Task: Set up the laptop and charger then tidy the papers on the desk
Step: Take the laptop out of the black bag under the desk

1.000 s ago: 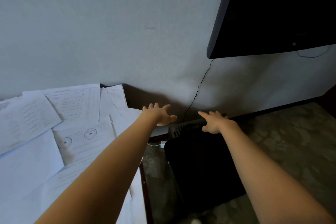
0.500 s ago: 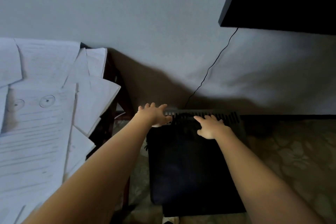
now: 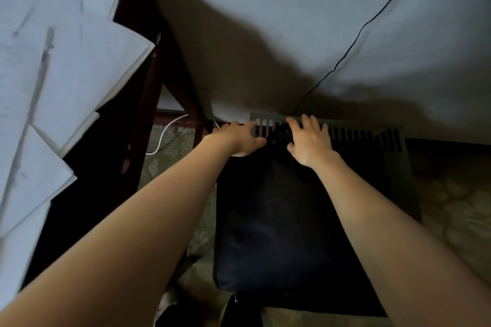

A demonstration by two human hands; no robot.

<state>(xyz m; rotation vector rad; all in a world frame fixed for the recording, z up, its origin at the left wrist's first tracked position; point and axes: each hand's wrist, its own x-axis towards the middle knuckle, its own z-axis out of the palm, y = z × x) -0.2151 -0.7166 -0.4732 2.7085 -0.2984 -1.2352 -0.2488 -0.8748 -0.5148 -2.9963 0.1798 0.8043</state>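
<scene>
Dark navy fabric bag on patterned floor; left hand and right hand, fingers spread, unclenched, touching its top edge.

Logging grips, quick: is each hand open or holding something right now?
Left hand: open, at the top edge of the bag.
Right hand: open, fingers spread on the bag.

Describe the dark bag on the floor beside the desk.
The bag is a dark, soft-looking fabric rectangle with rounded near corners. It lies flat on the patterned floor right of the desk leg, its far end overlapping a grey slotted panel by the wall. The left hand and right hand rest on that far end, fingers spread. Its closure is not visible.
</scene>
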